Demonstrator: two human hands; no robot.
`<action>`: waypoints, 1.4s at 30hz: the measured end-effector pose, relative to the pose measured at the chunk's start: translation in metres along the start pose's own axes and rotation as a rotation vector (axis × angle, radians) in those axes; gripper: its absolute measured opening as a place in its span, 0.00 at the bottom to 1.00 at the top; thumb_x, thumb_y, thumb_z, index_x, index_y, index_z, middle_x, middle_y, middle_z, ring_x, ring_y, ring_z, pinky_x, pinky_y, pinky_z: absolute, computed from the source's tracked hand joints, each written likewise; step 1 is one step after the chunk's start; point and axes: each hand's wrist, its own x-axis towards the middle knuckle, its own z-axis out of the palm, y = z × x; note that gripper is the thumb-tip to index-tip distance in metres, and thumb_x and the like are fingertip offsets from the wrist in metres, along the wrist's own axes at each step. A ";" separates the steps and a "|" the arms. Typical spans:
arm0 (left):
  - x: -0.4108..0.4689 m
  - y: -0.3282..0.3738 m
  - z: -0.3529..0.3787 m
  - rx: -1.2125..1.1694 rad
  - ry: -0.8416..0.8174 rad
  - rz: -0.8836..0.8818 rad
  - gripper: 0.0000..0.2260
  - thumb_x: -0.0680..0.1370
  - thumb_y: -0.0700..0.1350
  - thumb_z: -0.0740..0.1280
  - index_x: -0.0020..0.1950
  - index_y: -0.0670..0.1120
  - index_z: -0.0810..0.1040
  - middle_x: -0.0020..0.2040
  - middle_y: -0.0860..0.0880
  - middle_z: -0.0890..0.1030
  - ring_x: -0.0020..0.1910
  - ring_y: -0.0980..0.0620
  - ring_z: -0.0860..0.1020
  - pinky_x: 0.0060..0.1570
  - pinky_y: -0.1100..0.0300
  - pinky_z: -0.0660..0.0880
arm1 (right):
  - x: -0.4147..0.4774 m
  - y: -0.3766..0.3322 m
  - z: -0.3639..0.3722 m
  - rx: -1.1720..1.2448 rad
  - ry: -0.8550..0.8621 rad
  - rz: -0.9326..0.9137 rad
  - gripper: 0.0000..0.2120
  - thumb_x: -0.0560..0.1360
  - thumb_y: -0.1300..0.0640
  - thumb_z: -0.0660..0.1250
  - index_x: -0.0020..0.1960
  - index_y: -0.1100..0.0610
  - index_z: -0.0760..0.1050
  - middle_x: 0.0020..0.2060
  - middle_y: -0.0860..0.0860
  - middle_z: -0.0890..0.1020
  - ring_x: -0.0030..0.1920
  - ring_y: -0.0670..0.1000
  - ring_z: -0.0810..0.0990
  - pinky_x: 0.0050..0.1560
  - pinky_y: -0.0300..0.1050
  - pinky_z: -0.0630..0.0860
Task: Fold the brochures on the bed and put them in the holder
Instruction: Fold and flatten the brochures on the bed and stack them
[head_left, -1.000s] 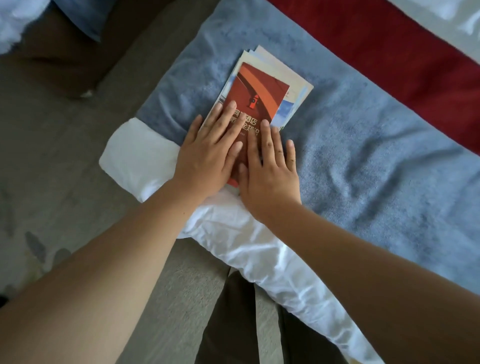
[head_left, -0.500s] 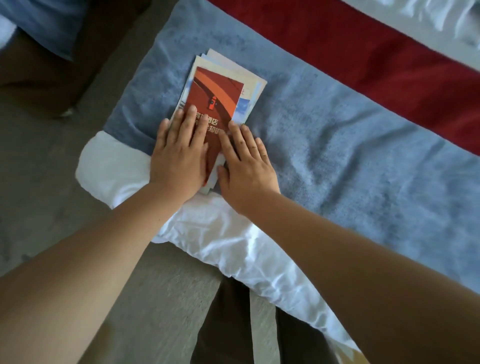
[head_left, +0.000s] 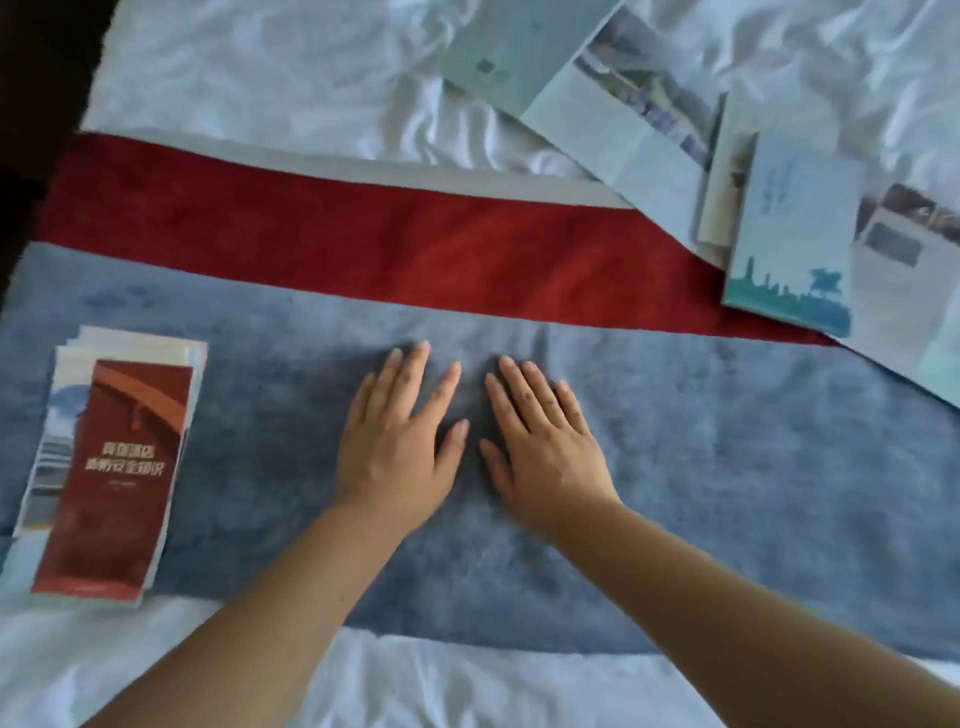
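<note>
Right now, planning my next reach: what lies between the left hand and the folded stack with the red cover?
Nothing but bare grey-blue blanket lies between the left hand and the folded stack; the head view shows that stretch plainly.

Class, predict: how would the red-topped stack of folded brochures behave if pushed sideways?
The red-topped stack of folded paper brochures would probably fan apart: its edges sit staggered. The fuzzy grey-blue blanket likely drags the bottom sheet.
</note>
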 end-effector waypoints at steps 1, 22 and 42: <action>0.012 0.020 0.004 -0.013 -0.011 0.029 0.28 0.82 0.54 0.65 0.81 0.51 0.65 0.83 0.43 0.57 0.81 0.41 0.58 0.79 0.44 0.56 | -0.005 0.021 -0.005 -0.006 0.011 0.034 0.31 0.83 0.44 0.53 0.82 0.56 0.55 0.82 0.52 0.53 0.82 0.52 0.50 0.81 0.55 0.48; 0.184 0.282 0.049 -0.139 -0.102 0.076 0.27 0.85 0.56 0.56 0.83 0.50 0.56 0.73 0.44 0.69 0.69 0.43 0.67 0.69 0.49 0.66 | -0.027 0.250 -0.067 0.295 0.149 0.556 0.39 0.81 0.43 0.58 0.83 0.51 0.41 0.81 0.60 0.37 0.80 0.60 0.34 0.80 0.56 0.38; 0.103 0.109 0.013 -0.268 0.024 -0.231 0.34 0.82 0.38 0.67 0.83 0.51 0.55 0.66 0.42 0.65 0.56 0.52 0.67 0.60 0.66 0.63 | 0.010 0.172 -0.060 0.086 0.030 0.184 0.35 0.82 0.53 0.53 0.83 0.54 0.39 0.80 0.56 0.34 0.79 0.55 0.30 0.77 0.51 0.30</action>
